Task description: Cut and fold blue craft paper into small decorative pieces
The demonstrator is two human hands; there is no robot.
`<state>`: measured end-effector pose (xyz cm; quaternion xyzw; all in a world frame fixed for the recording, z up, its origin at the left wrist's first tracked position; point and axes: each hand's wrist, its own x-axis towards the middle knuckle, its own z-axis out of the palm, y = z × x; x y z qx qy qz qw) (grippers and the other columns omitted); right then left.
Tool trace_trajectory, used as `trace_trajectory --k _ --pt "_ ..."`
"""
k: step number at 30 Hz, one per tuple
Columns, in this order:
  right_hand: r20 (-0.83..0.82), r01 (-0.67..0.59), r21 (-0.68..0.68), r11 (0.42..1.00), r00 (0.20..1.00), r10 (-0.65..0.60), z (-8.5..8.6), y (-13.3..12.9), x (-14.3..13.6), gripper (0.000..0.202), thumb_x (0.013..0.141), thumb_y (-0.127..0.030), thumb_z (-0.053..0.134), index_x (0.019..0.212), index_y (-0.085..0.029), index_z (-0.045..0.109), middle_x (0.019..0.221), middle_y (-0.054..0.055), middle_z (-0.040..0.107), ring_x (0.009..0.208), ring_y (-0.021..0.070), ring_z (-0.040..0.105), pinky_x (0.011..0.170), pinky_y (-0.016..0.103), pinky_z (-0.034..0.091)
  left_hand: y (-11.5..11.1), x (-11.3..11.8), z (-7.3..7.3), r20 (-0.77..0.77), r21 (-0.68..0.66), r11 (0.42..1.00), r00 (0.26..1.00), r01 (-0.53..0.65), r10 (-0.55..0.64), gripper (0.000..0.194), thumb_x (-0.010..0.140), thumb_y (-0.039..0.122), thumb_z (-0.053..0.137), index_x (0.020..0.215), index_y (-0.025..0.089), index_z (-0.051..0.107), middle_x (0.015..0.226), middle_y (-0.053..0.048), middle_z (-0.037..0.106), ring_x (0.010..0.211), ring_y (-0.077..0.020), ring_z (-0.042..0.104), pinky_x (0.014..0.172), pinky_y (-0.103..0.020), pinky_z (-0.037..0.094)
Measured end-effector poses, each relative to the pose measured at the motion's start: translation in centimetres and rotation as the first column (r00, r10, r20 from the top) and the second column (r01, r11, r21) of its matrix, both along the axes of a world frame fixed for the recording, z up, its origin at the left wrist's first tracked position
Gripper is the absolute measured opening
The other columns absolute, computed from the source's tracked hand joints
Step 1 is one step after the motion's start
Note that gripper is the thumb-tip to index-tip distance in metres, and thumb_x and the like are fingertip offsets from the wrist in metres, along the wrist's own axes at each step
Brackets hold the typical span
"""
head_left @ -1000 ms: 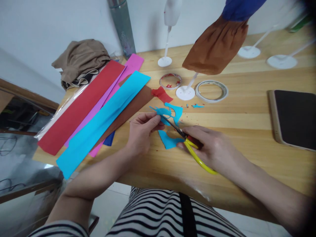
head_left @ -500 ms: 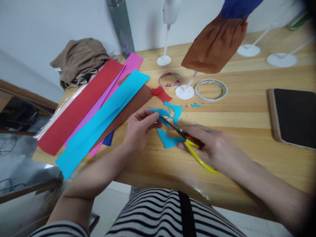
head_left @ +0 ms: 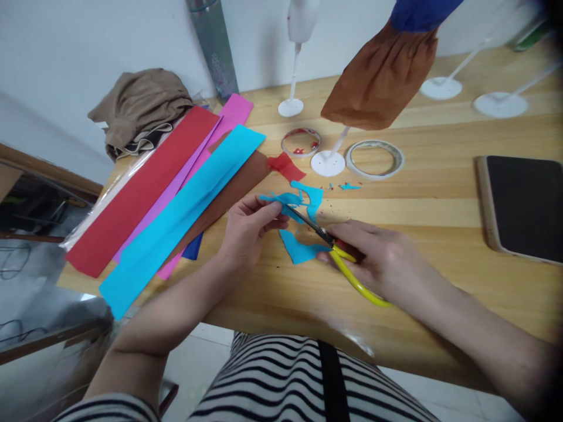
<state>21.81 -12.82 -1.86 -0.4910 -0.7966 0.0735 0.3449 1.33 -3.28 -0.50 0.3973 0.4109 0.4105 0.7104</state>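
Between the thumb and fingers of my left hand is a small piece of blue crepe paper. My right hand grips yellow-handled scissors, whose dark blades lie against the blue piece near my left fingertips. Whether the blades are fully closed cannot be made out. A larger blue offcut lies on the table under the scissors. Another curved blue scrap rests just behind the held piece, and a red scrap lies farther back.
Strips of red, blue, pink and brown crepe paper overlap at the left. Two tape rolls lie near a white stand bearing a brown paper piece. A phone is at right, a bottle behind.
The held blue paper has shifted very slightly between my left fingers, beside the blades. Both hands stay in nearly the same place; the whole view has moved a little.
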Motion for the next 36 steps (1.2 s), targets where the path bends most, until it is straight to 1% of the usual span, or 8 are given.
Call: trace_trajectory --k 4,8,12,15,21,28,32,36 --pt "0.003 -0.001 0.008 1.0 1.0 0.001 0.2 -0.01 0.0 0.024 0.113 -0.029 0.056 0.102 -0.013 0.071 0.084 0.011 0.08 0.054 0.0174 0.069 0.048 0.027 0.052 0.02 -0.06 -0.02 0.011 -0.037 0.999 1.0 0.025 -0.025 0.027 0.069 0.03 0.094 0.076 0.018 0.071 0.072 0.001 0.075 0.066 -0.0152 0.075 0.067 -0.027 0.062" --pt "0.013 -0.017 0.012 1.0 1.0 0.016 0.45 0.06 -0.06 0.026 0.113 -0.029 0.056 0.099 -0.013 0.071 0.081 0.012 0.079 0.057 0.0191 0.072 0.049 0.027 0.054 -0.01 -0.04 -0.05 0.068 -0.081 0.996 0.997 0.048 -0.042 0.028 0.066 0.03 0.096 0.078 0.019 0.072 0.073 0.002 0.077 0.065 -0.0151 0.075 0.066 -0.027 0.062" --pt "0.013 -0.012 0.026 1.0 1.0 0.011 0.29 0.03 -0.08 0.025 0.113 -0.03 0.055 0.099 -0.015 0.069 0.082 0.011 0.079 0.064 0.021 0.077 0.054 0.027 0.059 -0.04 -0.06 -0.07 0.088 -0.116 0.992 0.995 0.054 -0.043 0.032 0.063 0.032 0.098 0.076 0.018 0.073 0.072 0.001 0.077 0.064 -0.0147 0.074 0.066 -0.026 0.062" --pt "0.015 -0.006 0.028 1.0 1.0 0.006 0.08 0.01 -0.07 0.023 0.113 -0.029 0.056 0.1 -0.015 0.069 0.085 0.012 0.081 0.067 0.0215 0.079 0.056 0.027 0.06 -0.07 -0.11 -0.03 0.082 -0.116 0.992 0.996 0.055 -0.046 0.032 0.064 0.033 0.098 0.075 0.017 0.073 0.073 -0.001 0.078 0.066 -0.0144 0.075 0.067 -0.026 0.062" --pt "0.033 0.006 0.024 1.0 0.999 -0.007 -0.19 0.0 0.08 0.023 0.114 -0.031 0.053 0.103 -0.018 0.068 0.087 0.01 0.081 0.052 0.0178 0.068 0.047 0.029 0.053 -0.11 -0.13 0.0 0.079 -0.112 0.992 0.996 0.06 -0.052 0.034 0.063 0.035 0.099 0.074 0.017 0.072 0.072 -0.001 0.078 0.065 -0.0143 0.074 0.066 -0.025 0.061" --pt "-0.016 0.001 -0.02 1.0 1.0 -0.001 0.09 -0.08 0.35 0.018 0.111 -0.036 0.058 0.106 -0.022 0.067 0.079 0.004 0.074 0.047 0.0159 0.057 0.043 0.029 0.044 -0.05 -0.15 -0.07 0.064 -0.086 0.995 0.997 0.05 -0.045 0.034 0.064 0.035 0.098 0.074 0.018 0.07 0.072 0.0 0.077 0.066 -0.0153 0.074 0.067 -0.027 0.062" --pt "-0.033 0.006 -0.073 0.997 0.999 -0.009 0.57 -0.06 0.27 0.03 0.109 -0.046 0.062 0.098 -0.019 0.068 0.07 0.001 0.064 0.047 0.0159 0.055 0.044 0.028 0.043 -0.06 -0.06 0.09 0.04 -0.07 0.996 0.998 0.058 -0.055 0.03 0.068 0.034 0.094 0.076 0.019 0.069 0.073 -0.001 0.077 0.066 -0.0157 0.074 0.068 -0.028 0.063" --pt "-0.054 0.003 -0.104 0.995 0.998 -0.009 0.74 -0.09 0.25 0.038 0.11 -0.054 0.058 0.095 -0.019 0.067 0.07 0.001 0.063 0.045 0.0144 0.05 0.043 0.028 0.04 -0.09 0.09 0.29 0.023 -0.073 0.996 0.999 0.047 -0.045 0.027 0.067 0.029 0.092 0.076 0.02 0.068 0.07 0.001 0.076 0.062 -0.0145 0.072 0.064 -0.027 0.062"
